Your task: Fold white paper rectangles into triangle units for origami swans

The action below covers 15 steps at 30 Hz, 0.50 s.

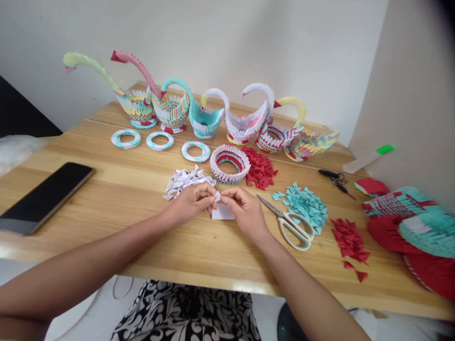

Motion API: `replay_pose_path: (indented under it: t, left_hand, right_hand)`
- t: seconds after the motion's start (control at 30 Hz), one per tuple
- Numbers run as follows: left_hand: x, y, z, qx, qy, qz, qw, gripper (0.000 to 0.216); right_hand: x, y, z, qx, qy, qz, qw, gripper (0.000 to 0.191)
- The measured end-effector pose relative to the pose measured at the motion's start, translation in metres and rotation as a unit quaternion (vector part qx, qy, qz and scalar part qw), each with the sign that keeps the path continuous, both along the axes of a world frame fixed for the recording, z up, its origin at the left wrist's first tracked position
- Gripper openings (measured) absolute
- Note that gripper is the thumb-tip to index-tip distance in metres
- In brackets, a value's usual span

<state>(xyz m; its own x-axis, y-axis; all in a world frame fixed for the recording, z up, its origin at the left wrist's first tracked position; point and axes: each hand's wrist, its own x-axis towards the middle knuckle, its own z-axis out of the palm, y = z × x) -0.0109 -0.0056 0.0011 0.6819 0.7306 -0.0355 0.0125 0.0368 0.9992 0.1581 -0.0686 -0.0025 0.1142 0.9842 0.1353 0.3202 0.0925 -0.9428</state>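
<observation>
Between my two hands, low over the table, is a small folded white paper piece (217, 195). My left hand (196, 202) pinches it from the left with thumb and forefinger. From the other side, the thumb and fingers of my right hand (245, 210) close on its edge. Under the hands lies a flat white paper slip (223, 212), partly covered by them. A heap of white folded paper triangles (188, 181) sits just beyond my left hand. Behind both hands stands a round paper ring basket (230, 164) in white, red and teal.
Scissors (295, 226) lie right of my right hand, beside teal triangles (305, 204). Red triangles form two heaps (259, 168), (350, 241). Paper swans (206, 118) line the back, with several paper rings (195, 151) before them. A phone (46, 196) lies left; larger paper pieces (401, 203) right.
</observation>
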Motion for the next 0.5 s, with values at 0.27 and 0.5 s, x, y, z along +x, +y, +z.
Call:
replay_pose_path:
  t: [0.27,0.5]
  left_hand:
    - [-0.0006,0.0013,-0.007,-0.031,0.003,-0.008,0.999,0.009]
    - [0.0017,0.0007,-0.0075,-0.032,-0.008,0.002,0.999,0.01]
  right_hand:
    - [0.001,-0.0009,0.0016,0.001,-0.009,-0.01,1.0,0.012]
    - [0.0007,-0.0013,0.005,0.0,-0.003,-0.017,1.0,0.01]
